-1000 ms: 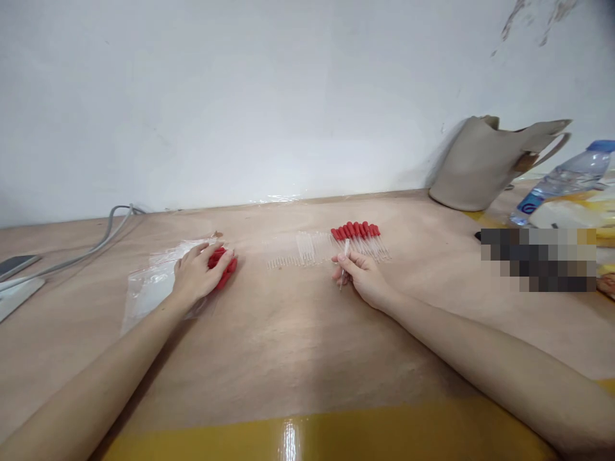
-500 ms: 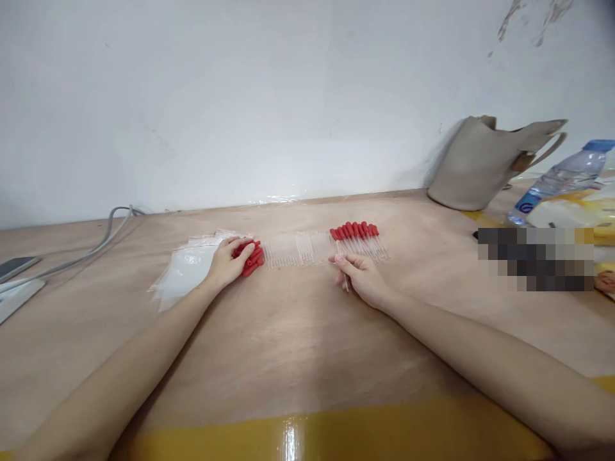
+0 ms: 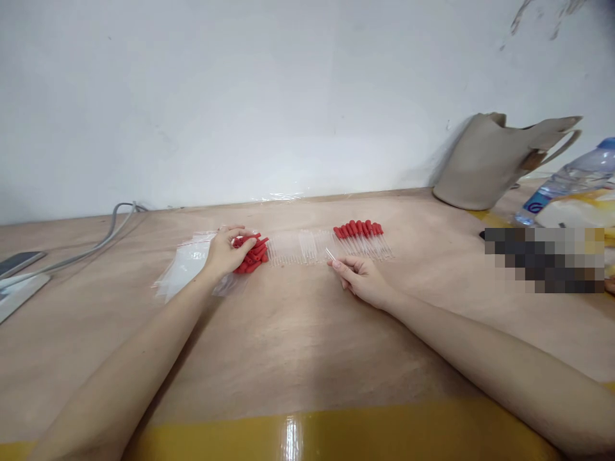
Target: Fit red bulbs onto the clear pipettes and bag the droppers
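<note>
A person's right hand (image 3: 358,278) pinches a clear tube (image 3: 330,255) near a row of tubes (image 3: 293,248); the left hand (image 3: 225,253) is at piled red caps (image 3: 252,260), grip unclear. Squeezing too hard could crack the tube.

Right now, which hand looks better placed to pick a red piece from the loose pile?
Left, I'd judge: the left hand is at the red pile, thumb and fingers over its near side. The right hand is farther off and occupied, pinching a clear tube.
</note>
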Available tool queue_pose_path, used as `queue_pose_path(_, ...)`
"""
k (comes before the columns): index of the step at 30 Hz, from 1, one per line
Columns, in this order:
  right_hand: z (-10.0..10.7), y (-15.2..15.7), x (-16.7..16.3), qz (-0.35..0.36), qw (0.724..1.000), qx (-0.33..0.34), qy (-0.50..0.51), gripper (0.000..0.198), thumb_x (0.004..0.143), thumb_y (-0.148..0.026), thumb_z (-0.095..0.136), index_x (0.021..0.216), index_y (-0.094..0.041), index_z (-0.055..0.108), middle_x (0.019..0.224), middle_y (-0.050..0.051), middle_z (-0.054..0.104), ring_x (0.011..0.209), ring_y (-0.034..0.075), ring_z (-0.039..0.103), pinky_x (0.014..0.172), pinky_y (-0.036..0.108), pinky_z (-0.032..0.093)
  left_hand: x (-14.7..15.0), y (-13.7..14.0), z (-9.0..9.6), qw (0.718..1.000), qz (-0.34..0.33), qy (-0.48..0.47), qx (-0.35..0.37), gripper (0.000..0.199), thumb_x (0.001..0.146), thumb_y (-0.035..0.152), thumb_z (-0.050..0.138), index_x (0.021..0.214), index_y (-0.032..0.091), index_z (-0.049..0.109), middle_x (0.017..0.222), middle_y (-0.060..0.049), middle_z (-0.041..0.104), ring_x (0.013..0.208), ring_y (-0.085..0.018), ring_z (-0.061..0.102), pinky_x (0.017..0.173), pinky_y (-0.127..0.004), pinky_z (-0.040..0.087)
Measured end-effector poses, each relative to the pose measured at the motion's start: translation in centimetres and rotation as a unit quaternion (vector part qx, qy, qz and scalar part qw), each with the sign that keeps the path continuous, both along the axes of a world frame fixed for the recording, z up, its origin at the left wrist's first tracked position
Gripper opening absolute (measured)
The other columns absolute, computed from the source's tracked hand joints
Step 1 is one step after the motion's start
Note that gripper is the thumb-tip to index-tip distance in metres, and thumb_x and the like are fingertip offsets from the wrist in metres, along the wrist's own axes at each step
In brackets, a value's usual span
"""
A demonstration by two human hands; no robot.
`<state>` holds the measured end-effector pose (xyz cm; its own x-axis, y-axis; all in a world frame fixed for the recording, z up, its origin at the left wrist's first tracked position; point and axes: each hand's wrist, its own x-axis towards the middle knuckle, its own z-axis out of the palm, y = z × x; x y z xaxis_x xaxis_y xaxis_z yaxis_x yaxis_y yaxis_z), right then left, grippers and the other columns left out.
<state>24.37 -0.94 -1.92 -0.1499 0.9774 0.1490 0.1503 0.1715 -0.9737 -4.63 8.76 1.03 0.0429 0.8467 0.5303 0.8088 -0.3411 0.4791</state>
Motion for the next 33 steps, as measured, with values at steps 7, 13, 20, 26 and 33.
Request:
queue_pose_path(7, -0.7, 0.4, 0.3, -0.009, 0.998, 0.053, -0.029, 0.043, 0.08, -0.053, 0.047, 0.095, -0.017, 0.064, 0.059, -0.001, 0.054, 0.051, 0.012, 0.048, 0.05, 0.025, 0.039, 3.2, -3.6, 0.0, 0.994, -0.088, -0.01, 0.069, 0.022, 0.082, 0.032, 0.05, 0.092, 0.017, 0.063, 0.096, -0.006, 0.064, 0.089, -0.018, 0.059, 0.082, -0.03, 0.047)
queue_pose_path(13, 0.3, 0.3, 1.2, -0.006, 0.955, 0.211, -0.207, 0.03, 0.085, -0.038, 0.044, 0.098, -0.022, 0.067, 0.088, 0.007, 0.066, 0.08, 0.019, 0.058, 0.074, 0.034, 0.044, 7.7, -7.9, -1.2, 0.967, -0.244, 0.06, -0.053, 0.027, 0.087, 0.03, 0.046, 0.107, 0.02, 0.061, 0.104, -0.005, 0.066, 0.093, -0.019, 0.06, 0.081, -0.03, 0.047)
queue_pose_path(20, 0.5, -0.3, 1.1, 0.03, 0.913, 0.266, -0.309, 0.031, 0.089, -0.032, 0.04, 0.103, -0.022, 0.065, 0.082, 0.006, 0.061, 0.073, 0.016, 0.055, 0.067, 0.028, 0.043, 8.6, -8.8, -0.3, 0.966, -0.234, 0.066, -0.087, 0.021, 0.085, 0.026, 0.048, 0.097, 0.021, 0.064, 0.089, -0.002, 0.068, 0.077, -0.016, 0.061, 0.07, -0.027, 0.048)
queue_pose_path(26, 0.1, -0.1, 1.1, 0.032, 0.909, 0.271, -0.315, 0.031, 0.089, -0.032, 0.039, 0.104, -0.024, 0.065, 0.082, 0.005, 0.061, 0.072, 0.015, 0.055, 0.066, 0.026, 0.041, 8.6, -8.9, -0.2, 0.964, -0.243, 0.058, -0.092, 0.018, 0.084, 0.026, 0.051, 0.095, 0.02, 0.065, 0.087, -0.001, 0.068, 0.074, -0.015, 0.061, 0.067, -0.025, 0.048)
queue_pose_path(33, 0.9, -0.4, 0.7, 0.062, 0.915, 0.254, -0.306, 0.031, 0.089, -0.033, 0.039, 0.099, -0.024, 0.068, 0.078, 0.004, 0.062, 0.069, 0.014, 0.055, 0.062, 0.025, 0.04, 8.8, -9.1, -0.4, 0.964, -0.24, 0.002, -0.112, 0.015, 0.084, 0.026, 0.052, 0.089, 0.02, 0.065, 0.076, 0.002, 0.069, 0.064, -0.013, 0.061, 0.059, -0.023, 0.048)
